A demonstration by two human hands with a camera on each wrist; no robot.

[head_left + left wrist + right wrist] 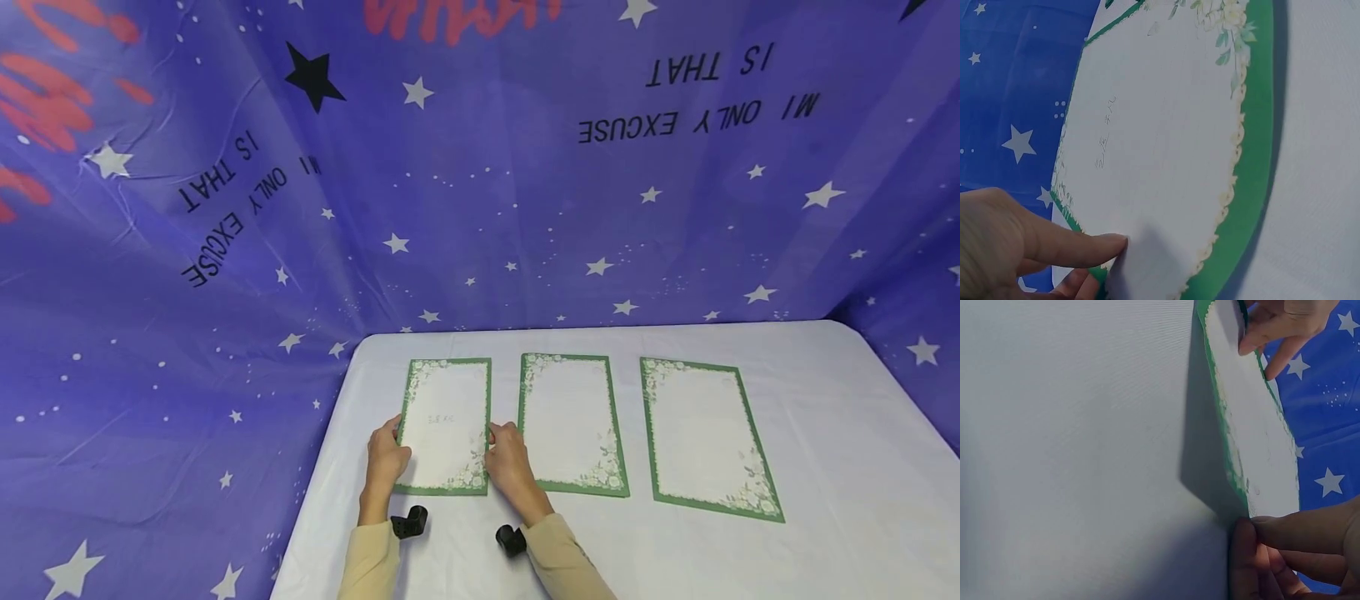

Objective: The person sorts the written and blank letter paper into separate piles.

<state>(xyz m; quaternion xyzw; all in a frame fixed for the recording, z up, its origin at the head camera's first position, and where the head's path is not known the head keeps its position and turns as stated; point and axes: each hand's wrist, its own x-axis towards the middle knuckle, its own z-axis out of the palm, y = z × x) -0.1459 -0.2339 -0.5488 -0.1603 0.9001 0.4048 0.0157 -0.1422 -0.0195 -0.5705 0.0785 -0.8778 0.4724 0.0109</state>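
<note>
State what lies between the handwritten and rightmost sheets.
The head view shows the middle sheet between them, plus the right hand, gripping the right edge of the handwritten sheet, and white tabletop in the gaps.

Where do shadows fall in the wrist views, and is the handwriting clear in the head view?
Left wrist view: a shadow lies on the held sheet near the left hand, another beside the green border; right wrist view: a broad shadow on the white table; head view: the handwriting shows, but too faint to read.

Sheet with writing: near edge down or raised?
Raised: in the right wrist view, the sheet casts a broad shadow on the table.
</note>
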